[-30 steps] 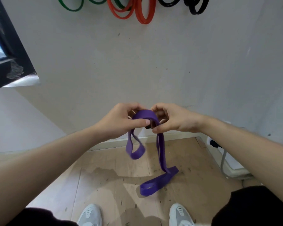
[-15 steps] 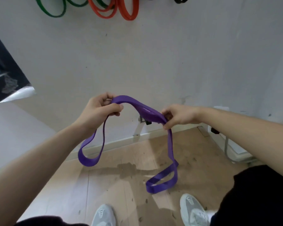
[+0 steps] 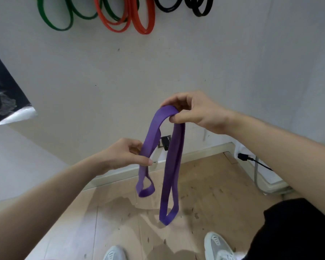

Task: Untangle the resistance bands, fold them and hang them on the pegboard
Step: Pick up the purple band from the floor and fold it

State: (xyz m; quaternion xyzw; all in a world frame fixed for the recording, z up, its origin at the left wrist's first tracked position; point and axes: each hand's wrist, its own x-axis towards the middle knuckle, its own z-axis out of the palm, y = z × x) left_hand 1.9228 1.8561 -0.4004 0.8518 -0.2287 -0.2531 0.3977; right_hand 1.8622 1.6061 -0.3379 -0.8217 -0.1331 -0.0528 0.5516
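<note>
The purple band [image 3: 174, 166] is no longer stretched level between the two hands as it was half a second ago. The right hand [image 3: 197, 111] has risen and now holds the top of the band, with the thumb and curled fingers pinching the fold so that the rubber drapes over them. The left hand [image 3: 124, 155] has dropped lower and come in closer, its thumb and fingers nipping the left strand part-way down.

Two loops now hang from that high point in front of the wall [image 3: 158, 62]. A short one ends just below the left hand and a longer one reaches down toward the wooden floor [image 3: 214, 184], though neither touches it. I judge the knot the hands were working a second ago to be out, or nearly so. What is taking shape looks like the fold, with the loops still uneven and needing to be matched before the band goes up.

Higher on the wall, green bands [image 3: 58, 28], orange bands [image 3: 144, 32] and black bands [image 3: 199, 14] already hang, but their hooks are above what I can see. I can make out no brand, label or lettering on the purple band or anywhere else.
</note>
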